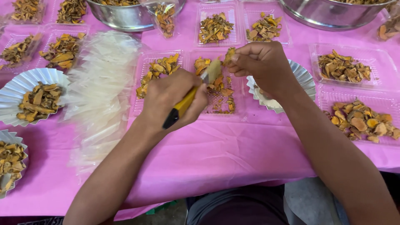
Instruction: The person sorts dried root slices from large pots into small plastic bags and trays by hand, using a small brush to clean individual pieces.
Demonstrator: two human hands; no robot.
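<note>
Worktop (233, 154) under pink cover. Clear tray (216, 102) of dried orange slices directly below your hands. Left hand (173, 98) clenched on yellow-handled knife (183, 106); right hand (262, 64) pinches one dried slice (228, 56) at the blade tip.

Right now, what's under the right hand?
Under the right hand sits a fluted silver foil cup. Only its rim and a little pale content show; the hand and wrist cover the rest.

Clear plastic trays (216, 29): 11
Fluted foil cups (25, 83): 3
Steel bowls (125, 16): 2
Yellow-handled knives (180, 107): 1
Bag stacks (100, 91): 1
</note>
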